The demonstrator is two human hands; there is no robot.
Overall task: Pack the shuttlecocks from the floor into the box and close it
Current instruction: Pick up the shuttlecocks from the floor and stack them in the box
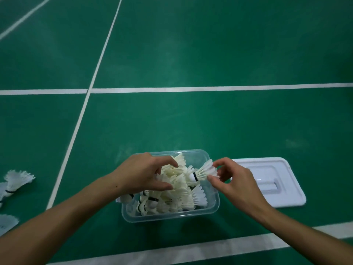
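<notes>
On the green court floor [191, 54] crossed by white lines [172, 89], my right grip [235, 180] pinched one shuttlecock [203, 172] over the clear box [170, 216] at lower centre, my left grip [145, 173] spread loosely on the pile inside, lid [286, 196] lying just right, loose shuttlecocks [17, 178] at lower left.
</notes>
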